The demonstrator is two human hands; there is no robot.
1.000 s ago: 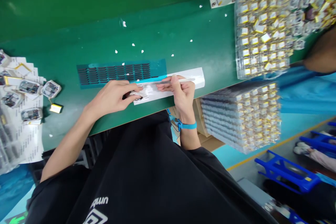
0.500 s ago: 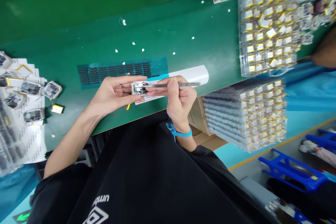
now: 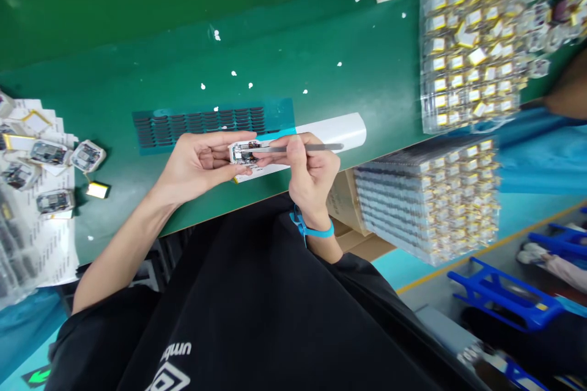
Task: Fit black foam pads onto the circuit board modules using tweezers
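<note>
At frame center, the left hand [image 3: 199, 162] cradles a small circuit module [image 3: 241, 153] in curled fingers, while the right hand [image 3: 312, 174] pinches steel tweezers [image 3: 298, 148] against it.

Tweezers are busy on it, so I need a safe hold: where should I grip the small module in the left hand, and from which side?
Probably by its edges, from the left, where the left hand cradles the module from below. Its top faces up and the tweezers reach it from the right, so the edges seem the least crowded and least likely to disturb the exposed parts.

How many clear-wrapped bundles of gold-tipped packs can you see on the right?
2. One bundle lies on the green workbench; the other bundle sits just past its edge. More may lie out of frame.
</note>
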